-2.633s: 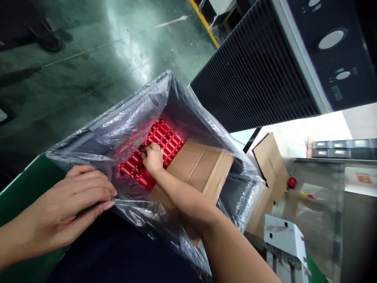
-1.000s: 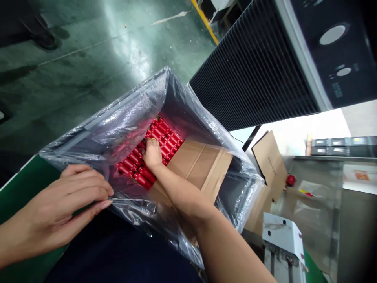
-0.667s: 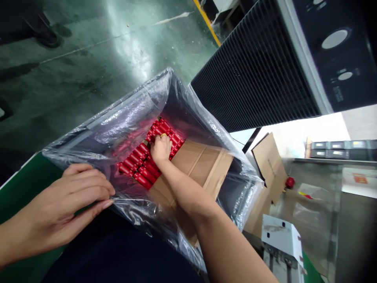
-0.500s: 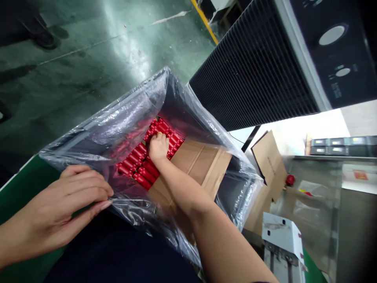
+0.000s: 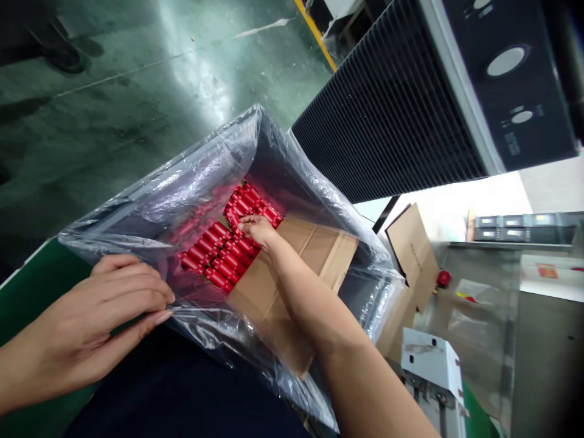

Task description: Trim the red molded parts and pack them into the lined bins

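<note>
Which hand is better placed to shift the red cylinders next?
Probably your right: the right hand is already on the red cylinders, while the left hand is outside them, pinching the plastic liner.

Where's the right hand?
In the head view, the right hand sits on the red cylinders inside the plastic liner, at the edge of the cardboard sheet.

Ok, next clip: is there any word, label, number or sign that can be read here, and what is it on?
Nothing can be quoted; no text is legible.
Black machine panel: small white print, too small to read.
Red label on a white sheet: marks too small and blurred to read.
Cardboard sheet: faint printing, too blurred to read.
Red cylinders: no readable text.
</note>
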`<action>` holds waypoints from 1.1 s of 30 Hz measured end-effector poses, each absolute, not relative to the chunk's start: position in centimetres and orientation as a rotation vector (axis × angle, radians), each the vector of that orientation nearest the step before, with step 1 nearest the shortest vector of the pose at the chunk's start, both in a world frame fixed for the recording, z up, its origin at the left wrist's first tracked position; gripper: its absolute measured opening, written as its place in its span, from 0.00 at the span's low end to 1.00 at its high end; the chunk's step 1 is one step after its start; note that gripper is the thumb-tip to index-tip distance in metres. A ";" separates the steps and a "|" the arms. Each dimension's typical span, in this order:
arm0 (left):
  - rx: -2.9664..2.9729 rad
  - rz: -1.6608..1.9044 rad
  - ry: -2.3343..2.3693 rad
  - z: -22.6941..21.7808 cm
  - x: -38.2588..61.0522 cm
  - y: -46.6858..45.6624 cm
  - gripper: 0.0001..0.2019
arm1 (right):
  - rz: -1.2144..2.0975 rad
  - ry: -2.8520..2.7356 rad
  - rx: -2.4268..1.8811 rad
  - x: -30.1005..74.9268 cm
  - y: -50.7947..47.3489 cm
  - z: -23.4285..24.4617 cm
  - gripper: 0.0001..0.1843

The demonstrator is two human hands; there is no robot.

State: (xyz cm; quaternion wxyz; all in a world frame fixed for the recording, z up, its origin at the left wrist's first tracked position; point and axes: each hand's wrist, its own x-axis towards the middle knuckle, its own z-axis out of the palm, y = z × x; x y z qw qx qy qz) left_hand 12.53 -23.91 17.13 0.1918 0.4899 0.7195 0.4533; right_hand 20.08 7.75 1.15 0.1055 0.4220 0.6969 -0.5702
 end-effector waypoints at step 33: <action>1.534 1.217 1.979 18.0 11.6 -23.6 0.09 | -1.148 2.400 1.160 17.4 8.5 1.6 0.11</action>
